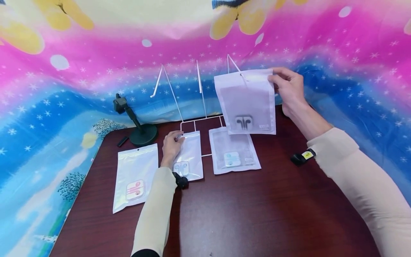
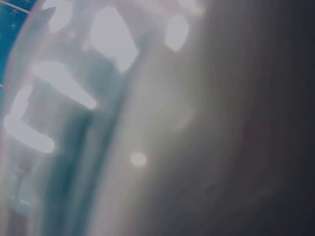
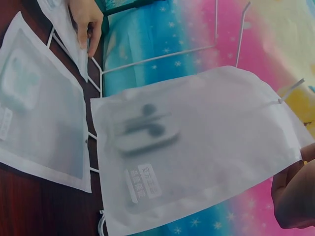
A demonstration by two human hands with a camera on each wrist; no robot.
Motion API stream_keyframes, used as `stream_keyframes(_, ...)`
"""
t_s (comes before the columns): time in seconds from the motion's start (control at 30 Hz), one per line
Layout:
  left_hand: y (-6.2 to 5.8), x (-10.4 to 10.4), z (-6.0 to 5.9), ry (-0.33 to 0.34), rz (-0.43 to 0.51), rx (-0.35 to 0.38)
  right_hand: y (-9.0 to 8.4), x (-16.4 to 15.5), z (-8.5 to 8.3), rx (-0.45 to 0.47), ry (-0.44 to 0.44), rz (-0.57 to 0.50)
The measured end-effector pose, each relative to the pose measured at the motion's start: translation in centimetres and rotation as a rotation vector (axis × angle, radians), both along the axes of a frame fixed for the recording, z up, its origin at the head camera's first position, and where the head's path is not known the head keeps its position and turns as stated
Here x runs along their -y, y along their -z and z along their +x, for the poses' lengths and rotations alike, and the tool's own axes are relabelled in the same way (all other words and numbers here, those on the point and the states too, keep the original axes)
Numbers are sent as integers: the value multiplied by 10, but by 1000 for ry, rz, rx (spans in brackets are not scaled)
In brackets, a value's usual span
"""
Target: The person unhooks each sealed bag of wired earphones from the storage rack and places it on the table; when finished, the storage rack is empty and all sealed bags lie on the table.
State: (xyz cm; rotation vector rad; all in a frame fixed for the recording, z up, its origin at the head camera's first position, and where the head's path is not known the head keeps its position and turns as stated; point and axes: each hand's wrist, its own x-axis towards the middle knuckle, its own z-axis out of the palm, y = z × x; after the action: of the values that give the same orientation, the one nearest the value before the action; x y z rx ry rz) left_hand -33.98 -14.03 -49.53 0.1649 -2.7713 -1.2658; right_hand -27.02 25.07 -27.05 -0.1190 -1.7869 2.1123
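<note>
My right hand (image 1: 290, 87) pinches the upper right corner of a white zip bag (image 1: 247, 96) with black earphones in a clear case. The tip of a white wire hook pokes through the hole near the bag's top edge, and the bag hangs upright there. Farther left, my left hand (image 1: 171, 146) pinches the top edge of a zip bag (image 1: 192, 151) with light blue earphones, which lies on the table. The right wrist view also shows these left fingers (image 3: 92, 42) at that bag's edge. The left wrist view is mostly filled by a blurred, shiny surface.
A white wire rack (image 1: 194, 121) with several upright prongs stands at the back. Flat on the table (image 1: 257, 214) lie a bag (image 1: 135, 167) with pink earphones and a bag (image 1: 232, 142) with mint green ones. A dark stand (image 1: 142, 134) is at the back left, before a patterned cloth (image 1: 112, 64).
</note>
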Motion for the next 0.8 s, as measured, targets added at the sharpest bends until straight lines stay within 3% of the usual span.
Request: stream_keyframes(0.8, 2, 0, 0, 3, 3, -11, 3, -20, 54, -102, -97, -167)
